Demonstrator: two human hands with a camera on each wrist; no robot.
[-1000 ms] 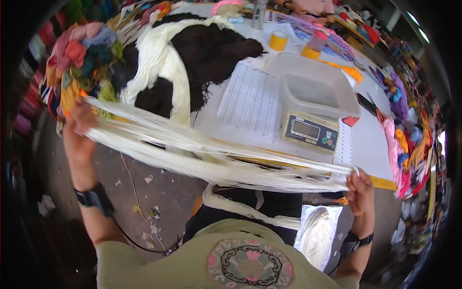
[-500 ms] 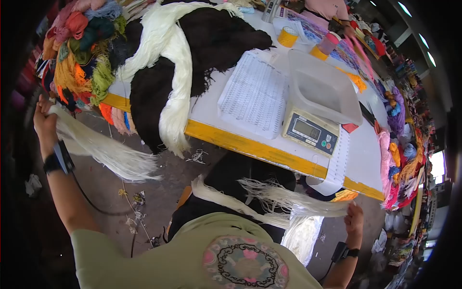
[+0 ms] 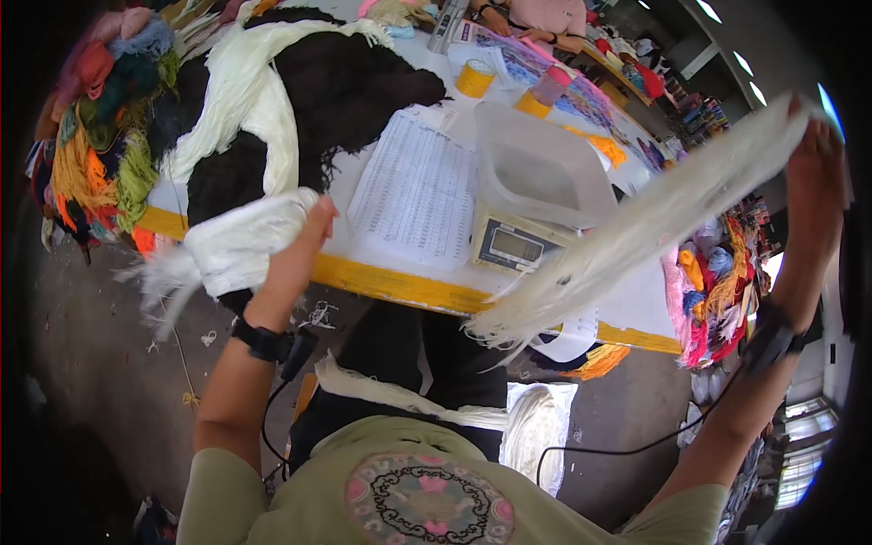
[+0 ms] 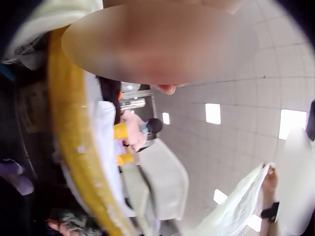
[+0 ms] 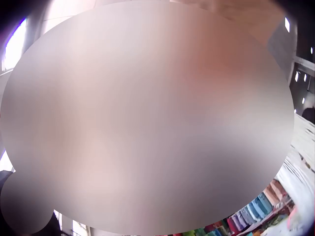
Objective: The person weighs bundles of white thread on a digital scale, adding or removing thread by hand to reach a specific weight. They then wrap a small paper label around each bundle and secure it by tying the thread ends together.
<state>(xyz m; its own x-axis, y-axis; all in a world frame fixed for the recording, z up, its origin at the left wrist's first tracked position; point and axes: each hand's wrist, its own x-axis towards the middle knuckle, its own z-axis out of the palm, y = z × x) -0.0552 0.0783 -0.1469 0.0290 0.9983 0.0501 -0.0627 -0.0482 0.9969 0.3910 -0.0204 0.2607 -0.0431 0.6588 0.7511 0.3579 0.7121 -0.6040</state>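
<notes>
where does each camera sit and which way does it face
Head: on the head, facing down at the table edge; shows left hand gripping a white yarn bundle, right hand holding up a white yarn hank.
Left wrist: faces up past the table edge to the ceiling; shows the right hand.
Right wrist: mostly blurred, no hand clear; coloured yarn shelves below.
Shared: head and left wrist both show the hank.

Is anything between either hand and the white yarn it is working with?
Nothing visible. The left hand grips the folded yarn bundle at the yellow table edge; the right hand holds the long yarn bundle raised, its loose end hanging near the scale.
</notes>
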